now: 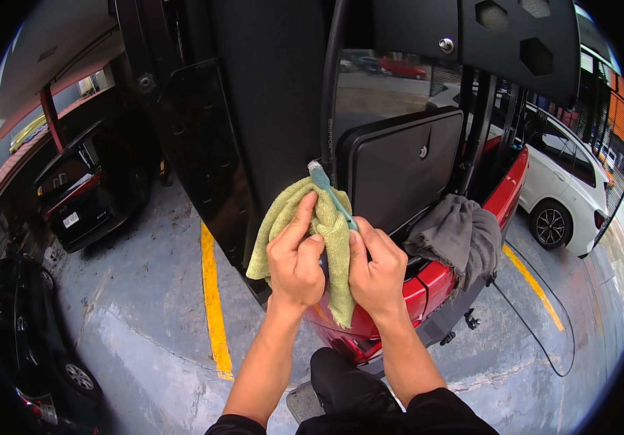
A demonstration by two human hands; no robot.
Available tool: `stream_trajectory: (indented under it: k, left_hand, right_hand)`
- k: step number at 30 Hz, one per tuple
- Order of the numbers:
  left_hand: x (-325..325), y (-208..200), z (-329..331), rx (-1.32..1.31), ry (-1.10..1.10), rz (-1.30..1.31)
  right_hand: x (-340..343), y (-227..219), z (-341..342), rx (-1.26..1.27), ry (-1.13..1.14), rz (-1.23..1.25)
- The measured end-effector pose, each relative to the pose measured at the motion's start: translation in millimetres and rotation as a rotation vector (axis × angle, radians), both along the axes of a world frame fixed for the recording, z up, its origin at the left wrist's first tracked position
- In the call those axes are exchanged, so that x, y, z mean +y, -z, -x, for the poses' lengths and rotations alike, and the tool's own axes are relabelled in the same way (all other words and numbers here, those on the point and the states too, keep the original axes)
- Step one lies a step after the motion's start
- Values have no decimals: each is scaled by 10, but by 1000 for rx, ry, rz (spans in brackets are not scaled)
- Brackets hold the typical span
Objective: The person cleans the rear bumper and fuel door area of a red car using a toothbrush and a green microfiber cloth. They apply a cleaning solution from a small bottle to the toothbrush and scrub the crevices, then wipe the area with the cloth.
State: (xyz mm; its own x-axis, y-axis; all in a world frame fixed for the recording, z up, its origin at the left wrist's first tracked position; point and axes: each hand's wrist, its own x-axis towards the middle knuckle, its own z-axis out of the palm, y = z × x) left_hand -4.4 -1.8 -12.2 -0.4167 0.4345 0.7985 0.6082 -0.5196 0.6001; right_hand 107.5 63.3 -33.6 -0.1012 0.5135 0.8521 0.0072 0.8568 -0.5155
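Note:
My left hand [297, 264] grips a yellow-green cloth [272, 225], its index finger stretched up along the fabric. Beside it, my right hand [379, 268] pinches the handle of a teal toothbrush [334, 198]. The brush points up and to the left, with its pale bristled head at the top edge of the cloth. Part of the cloth lies behind the handle and hangs down between both hands. Close in front stand a black upright panel [272, 87] and a black cable [332, 94] running down to the brush head.
A grey cloth [457, 235] lies on the red vehicle body [435, 286] at right, near a black box-like panel [403, 163]. Overhead juts a black plate [501, 43] with hexagonal holes. Black cars [83, 192] stand left, a white car [562, 167] right. A thin hose [544, 355] loops over the floor.

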Motion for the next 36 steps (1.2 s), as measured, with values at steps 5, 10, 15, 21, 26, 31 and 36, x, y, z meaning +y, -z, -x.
stream_trajectory:
  k: [5, 10, 15, 21, 26, 31, 36]
  left_hand:
    - [-18, -26, 5, -1, 0, 14]
    - [-16, -37, -19, -37, 28, 24]
    - [-9, -7, -4, -6, 11, -7]
    - [-17, -31, -2, -33, 38, 7]
    - [-38, -17, -4, -73, 86, 75]
    - [-30, -27, -10, -68, 57, 49]
    - [1, 10, 21, -22, 28, 6]
  right_hand:
    - [10, -16, 99, 0, 4, 54]
    - [14, -37, 92, -19, 9, 55]
    - [-8, -21, 67, -23, -8, 74]
    - [-6, -111, 86, -31, -19, 65]
    - [-37, -132, 63, -28, -26, 111]
    - [-33, -98, 54, -21, -32, 116]
    - [-19, -114, 94, 3, -28, 67]
